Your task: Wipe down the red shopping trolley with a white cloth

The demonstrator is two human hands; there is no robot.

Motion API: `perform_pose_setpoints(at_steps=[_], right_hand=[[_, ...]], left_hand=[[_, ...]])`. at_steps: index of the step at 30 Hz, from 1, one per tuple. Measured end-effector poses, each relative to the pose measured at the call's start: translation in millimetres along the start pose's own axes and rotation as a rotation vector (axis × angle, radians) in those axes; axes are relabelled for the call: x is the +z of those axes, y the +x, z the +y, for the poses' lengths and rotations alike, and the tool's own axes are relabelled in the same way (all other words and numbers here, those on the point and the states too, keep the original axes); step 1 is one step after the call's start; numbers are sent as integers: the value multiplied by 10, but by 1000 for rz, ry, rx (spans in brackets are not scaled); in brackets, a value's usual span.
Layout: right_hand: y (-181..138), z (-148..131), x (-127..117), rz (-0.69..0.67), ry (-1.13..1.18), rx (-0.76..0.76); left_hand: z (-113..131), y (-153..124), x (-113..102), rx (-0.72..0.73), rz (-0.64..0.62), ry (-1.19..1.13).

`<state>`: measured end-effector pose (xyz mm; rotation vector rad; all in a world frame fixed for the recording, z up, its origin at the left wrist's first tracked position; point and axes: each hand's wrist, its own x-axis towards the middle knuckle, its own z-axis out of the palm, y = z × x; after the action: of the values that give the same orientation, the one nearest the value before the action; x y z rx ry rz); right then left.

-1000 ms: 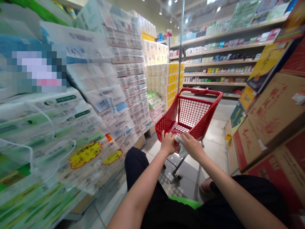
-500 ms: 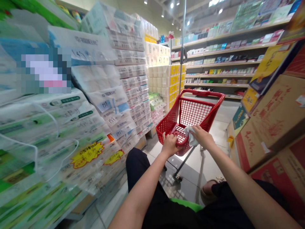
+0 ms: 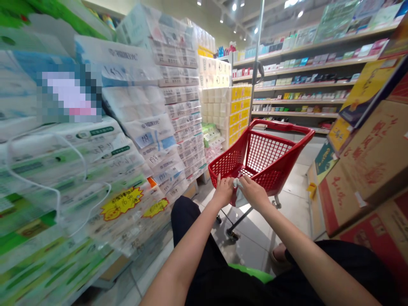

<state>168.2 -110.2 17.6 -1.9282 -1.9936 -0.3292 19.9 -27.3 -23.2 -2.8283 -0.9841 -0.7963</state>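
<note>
A red plastic shopping cart [image 3: 270, 176] stands in front of my knees, its near rim within reach of both hands. My left hand [image 3: 223, 190] is closed over that near rim at the left corner. Pressed against the rim just beside it, my right hand [image 3: 253, 193] grips a pale cloth [image 3: 239, 196], which hangs down over the outside of the basket. The two hands almost touch. Part of the cloth is hidden under the right fingers.
Stacked tissue packs [image 3: 156, 140] rise close on my left, with a white cord [image 3: 59, 197] across them. Cardboard boxes [image 3: 376, 148] are piled on the right. A glass door with a dark handle [image 3: 258, 72] and stocked shelves [image 3: 296, 102] stand behind the cart.
My right hand has moved left along the rim with the cloth, coming up beside my left hand. The cart has turned slightly, and the view has shifted a little.
</note>
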Motion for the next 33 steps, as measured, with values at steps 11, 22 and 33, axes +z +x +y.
perform_pose_setpoints(at_steps=[11,22,33], right_hand=[[-26,480,-210,-60,-28,160],[-5,454,-155,17,-86,193],[-123,163,-129,24,-106,-63]], left_hand=[[179,-9,-67,-84,49,-87],[169,113,-17,-151,-53,-12],[71,-15,-70,-44,3,-21]])
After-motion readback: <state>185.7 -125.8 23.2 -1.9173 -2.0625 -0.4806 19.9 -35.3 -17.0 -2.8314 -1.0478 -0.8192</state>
